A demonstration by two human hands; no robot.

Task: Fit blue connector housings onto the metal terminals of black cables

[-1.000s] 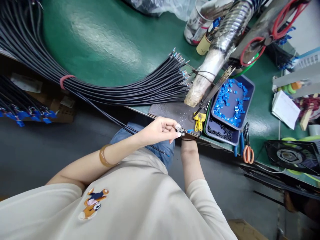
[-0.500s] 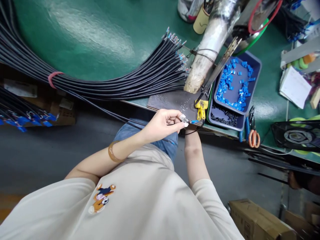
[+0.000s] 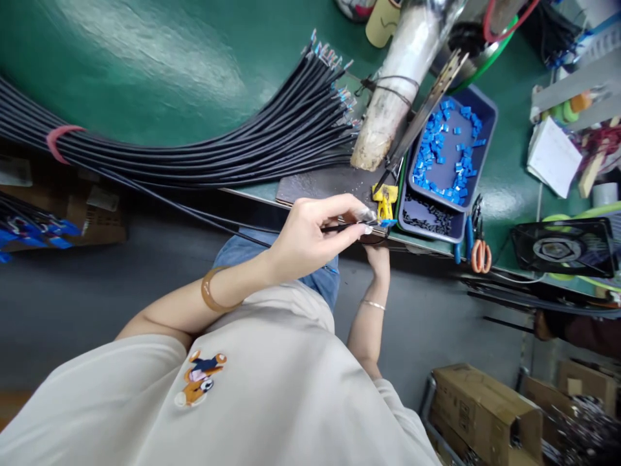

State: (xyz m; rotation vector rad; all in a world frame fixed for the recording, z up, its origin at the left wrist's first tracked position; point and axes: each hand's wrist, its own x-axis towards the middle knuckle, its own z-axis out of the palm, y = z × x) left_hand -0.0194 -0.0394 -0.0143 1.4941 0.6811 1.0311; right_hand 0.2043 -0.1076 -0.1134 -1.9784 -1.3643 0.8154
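Observation:
My left hand (image 3: 317, 230) is closed, pinching a black cable (image 3: 334, 228) between thumb and fingers. At the cable's end a small blue connector (image 3: 387, 222) touches or nearly touches the front of a yellow clip (image 3: 387, 202) at the bench edge. My right hand (image 3: 378, 256) reaches up to the underside of that edge, just below the connector. Its fingers are hidden there, so its grip does not show. A dark work plate (image 3: 315, 186) with pale specks lies behind my left hand.
A thick bundle of black cables (image 3: 194, 152) with stripped ends crosses the green bench (image 3: 160, 71). A wrapped duct (image 3: 392, 90) hangs over the plate. Right of it stand a bin of blue connectors (image 3: 453, 152), a bin of black parts (image 3: 429, 219), orange-handled scissors (image 3: 480, 256) and a fan (image 3: 557, 249).
My left hand has carried the cable end rightward to the yellow clip. My right forearm has turned, so a bracelet and more of the hand show. The whole view has shifted slightly.

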